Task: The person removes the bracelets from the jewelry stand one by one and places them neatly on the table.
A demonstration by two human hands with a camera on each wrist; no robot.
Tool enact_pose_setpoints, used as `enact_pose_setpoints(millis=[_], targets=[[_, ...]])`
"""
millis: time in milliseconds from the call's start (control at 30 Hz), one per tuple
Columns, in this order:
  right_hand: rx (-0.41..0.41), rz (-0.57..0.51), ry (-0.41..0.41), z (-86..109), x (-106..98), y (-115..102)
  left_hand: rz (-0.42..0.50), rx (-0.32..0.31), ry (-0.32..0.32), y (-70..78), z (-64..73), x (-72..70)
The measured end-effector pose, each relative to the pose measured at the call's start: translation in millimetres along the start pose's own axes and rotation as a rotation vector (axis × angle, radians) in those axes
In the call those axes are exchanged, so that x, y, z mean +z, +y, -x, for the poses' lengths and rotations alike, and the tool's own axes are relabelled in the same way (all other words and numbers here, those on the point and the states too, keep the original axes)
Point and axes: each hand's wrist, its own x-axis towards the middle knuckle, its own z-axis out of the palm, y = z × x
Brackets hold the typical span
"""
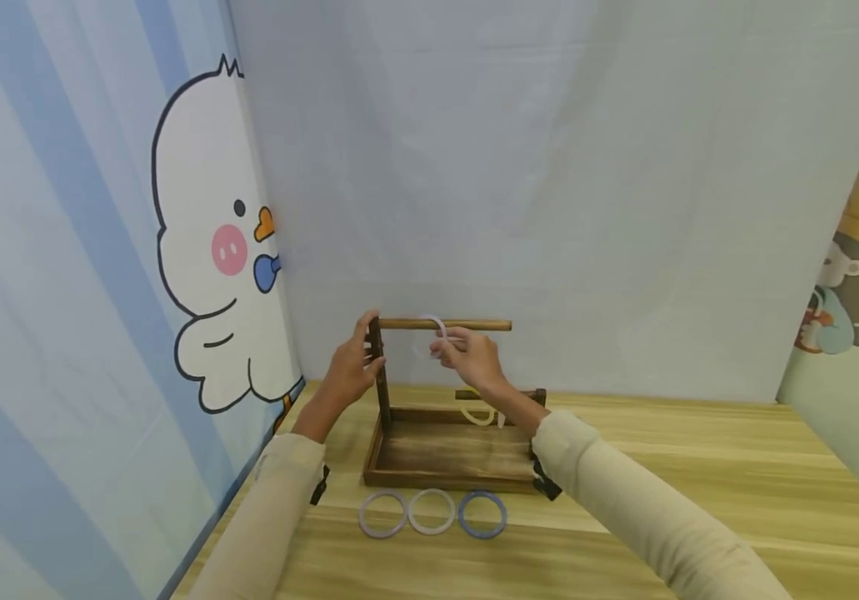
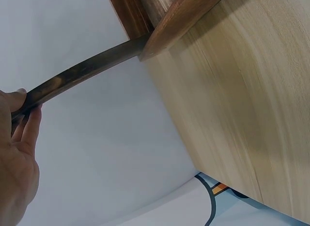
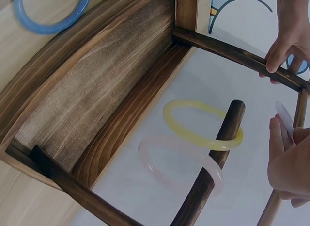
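At the left, the left hand (image 1: pixel 352 367) is clamped on the left post (image 1: pixel 382 379) of a wooden stand, thumb on one side and fingers on the other, seemingly to steady it. In front of the stand's tray (image 1: pixel 451 479), on the counter (image 1: pixel 699 467), lies a purple ring (image 1: pixel 382 535), flat and off the bars; by the look of it, that one is left to do. Just beside it lies a white ring (image 1: pixel 431 532), equally not yet placed. Above, a pale ring (image 1: pixel 436 321) crosses the upper bar (image 1: pixel 477 325); it looks threaded round the wood, though the pictures do not settle this, and its placing seems under way rather than finished. The right hand (image 1: pixel 474 360) has it pinched between thumb and fingers. Farther right, beneath that arm, a yellow ring (image 1: pixel 480 422) hangs round the lower bar (image 3: pixel 193 197), with no hand on it, so I judge it done. Nearer the person, a blue ring (image 1: pixel 482 535) lies on the counter, the last of three waiting there. Rightmost, a pink ring (image 3: pixel 213 180) also hangs round the lower bar: two rings placed, one in hand, three remaining, roughly the middle of the work, I would say
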Motion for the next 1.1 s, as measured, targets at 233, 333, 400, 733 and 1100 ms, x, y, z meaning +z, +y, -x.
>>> enact_pose_setpoints(millis=[233, 333, 400, 733, 1100], targets=[[0.031, -0.006, -0.01, 3.4, -12.9, 0.0, -0.003, 0.009, 0.007, 2.0, -0.8, -0.9], [0.038, -0.006, -0.008, 5.2, -19.8, 2.1, -0.006, 0.009, 0.008, 2.3, -0.6, -0.5], [0.047, -0.009, -0.008, 6.6, -24.3, 3.1, -0.002, 0.008, 0.007, 2.4, 0.0, -0.3], [0.048, 0.014, 0.001, 12.2, -45.4, 8.5, -0.011, -0.006, -0.001, 1.8, -0.2, 0.2], [0.073, 0.055, 0.003, 18.0, -70.5, 14.6, -0.024, 0.005, -0.001, 0.7, 0.3, 0.9]])
